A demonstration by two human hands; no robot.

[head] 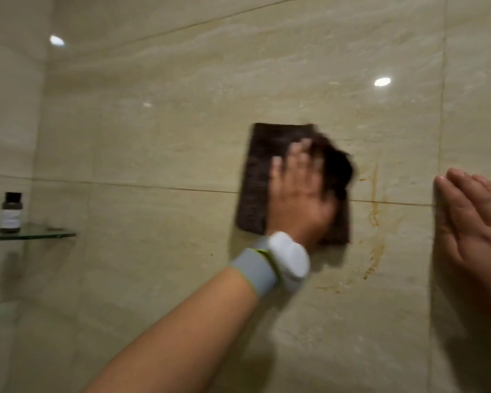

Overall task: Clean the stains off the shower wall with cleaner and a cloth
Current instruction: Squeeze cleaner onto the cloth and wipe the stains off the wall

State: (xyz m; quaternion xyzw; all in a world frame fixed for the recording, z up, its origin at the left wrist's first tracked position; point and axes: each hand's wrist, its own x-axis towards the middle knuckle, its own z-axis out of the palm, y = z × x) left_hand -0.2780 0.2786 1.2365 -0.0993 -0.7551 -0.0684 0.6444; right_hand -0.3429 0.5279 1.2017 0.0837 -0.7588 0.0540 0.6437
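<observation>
My left hand (298, 191) presses a dark brown cloth (255, 177) flat against the beige tiled shower wall (182, 123), fingers spread over it; the hand is blurred. Just right of the cloth, orange-brown stains (376, 222) run down the wall in streaks and smears. My right hand (476, 231) lies flat on the wall at the right edge, palm against the tile, fingers together, holding nothing. A grey and white band (278, 265) wraps my left wrist.
A small dark bottle (10, 212) with a pale label stands on a glass corner shelf (34, 235) at the left. Grout lines cross the wall horizontally and vertically. Ceiling lights reflect in the glossy tiles.
</observation>
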